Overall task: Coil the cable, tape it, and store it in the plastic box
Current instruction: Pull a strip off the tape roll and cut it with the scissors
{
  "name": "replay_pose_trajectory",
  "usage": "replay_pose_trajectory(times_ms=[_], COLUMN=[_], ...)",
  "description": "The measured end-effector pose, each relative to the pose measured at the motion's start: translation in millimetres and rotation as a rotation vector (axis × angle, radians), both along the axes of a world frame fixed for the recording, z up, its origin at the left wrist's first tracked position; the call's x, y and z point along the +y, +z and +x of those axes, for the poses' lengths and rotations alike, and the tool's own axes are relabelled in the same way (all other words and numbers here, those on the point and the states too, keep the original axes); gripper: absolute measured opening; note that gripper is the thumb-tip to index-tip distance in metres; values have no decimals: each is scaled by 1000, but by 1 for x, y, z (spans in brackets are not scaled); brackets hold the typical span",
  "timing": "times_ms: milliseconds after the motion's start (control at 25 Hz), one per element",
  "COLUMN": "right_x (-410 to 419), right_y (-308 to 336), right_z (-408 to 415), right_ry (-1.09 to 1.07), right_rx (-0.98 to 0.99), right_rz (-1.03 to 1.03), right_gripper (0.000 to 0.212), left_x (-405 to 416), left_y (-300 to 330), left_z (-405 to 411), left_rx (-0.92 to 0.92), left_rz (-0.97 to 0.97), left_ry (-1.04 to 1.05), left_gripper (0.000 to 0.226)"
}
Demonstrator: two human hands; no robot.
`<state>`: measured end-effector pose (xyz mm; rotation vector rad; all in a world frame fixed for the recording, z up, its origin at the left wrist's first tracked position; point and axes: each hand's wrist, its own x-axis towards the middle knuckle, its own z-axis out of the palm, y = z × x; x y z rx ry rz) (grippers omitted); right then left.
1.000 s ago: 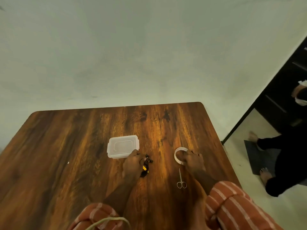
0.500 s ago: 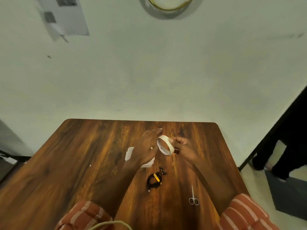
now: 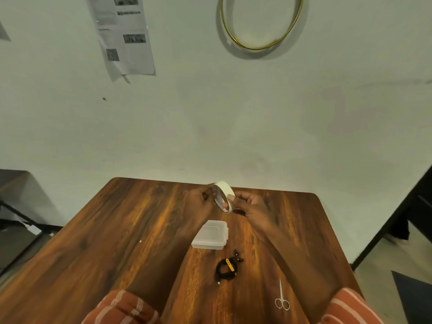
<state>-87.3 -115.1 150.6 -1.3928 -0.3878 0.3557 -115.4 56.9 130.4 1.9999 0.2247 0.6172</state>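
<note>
Both hands hold a white tape roll (image 3: 224,195) up above the far part of the wooden table (image 3: 131,230). My left hand (image 3: 198,203) grips its left rim, my right hand (image 3: 251,206) its right side, a finger through the hole. Below them the clear plastic box (image 3: 211,235) sits shut on the table. A coiled black cable (image 3: 228,268) with a yellow tag lies just in front of the box, untouched.
Small silver scissors (image 3: 281,300) lie at the near right of the table. A paper sheet (image 3: 125,35) and a gold hoop (image 3: 260,22) hang on the wall behind. A dark doorway (image 3: 411,220) stands to the right.
My left hand let go of the cable and my right hand lifted the tape roll off the table; both hands now hold it raised. The view has tilted upward.
</note>
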Motion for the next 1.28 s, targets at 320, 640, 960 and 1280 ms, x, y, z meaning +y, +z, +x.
replay_pose_trajectory(times_ms=[320, 640, 960, 1280], right_x=[-9, -22, -29, -40], right_y=[0, 10, 8, 10], right_z=[0, 2, -3, -10], right_ry=[-17, -34, -48, -58], right_rx=[-81, -38, -39, -160], right_rz=[25, 43, 58, 24], right_gripper=[17, 16, 20, 22], left_x=[-24, -27, -41, -49], left_y=[14, 25, 16, 17], left_z=[-3, 2, 2, 2], left_rx=[365, -96, -58, 187], left_rz=[-723, 344, 138, -427], left_ry=[-166, -98, -48, -62], left_gripper=[24, 28, 22, 21])
